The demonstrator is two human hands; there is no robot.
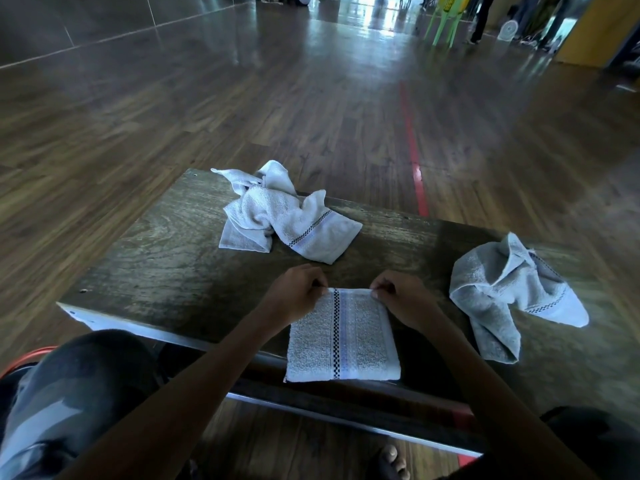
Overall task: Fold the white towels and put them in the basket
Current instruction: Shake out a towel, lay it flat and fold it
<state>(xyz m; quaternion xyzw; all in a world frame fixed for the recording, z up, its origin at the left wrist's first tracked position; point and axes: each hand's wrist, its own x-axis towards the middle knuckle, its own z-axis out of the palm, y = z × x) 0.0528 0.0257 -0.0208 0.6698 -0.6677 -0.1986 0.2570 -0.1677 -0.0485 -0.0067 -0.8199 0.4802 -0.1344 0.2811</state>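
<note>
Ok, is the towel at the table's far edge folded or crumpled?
Crumpled. The far towel lies bunched and twisted on the table, corners sticking up, unlike the flat folded towel nearby.

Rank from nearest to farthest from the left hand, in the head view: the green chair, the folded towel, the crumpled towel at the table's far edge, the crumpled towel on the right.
1. the folded towel, pinched by the left hand.
2. the far crumpled towel, just beyond it.
3. the right crumpled towel, table's right end.
4. the green chair, far back, right.
</note>
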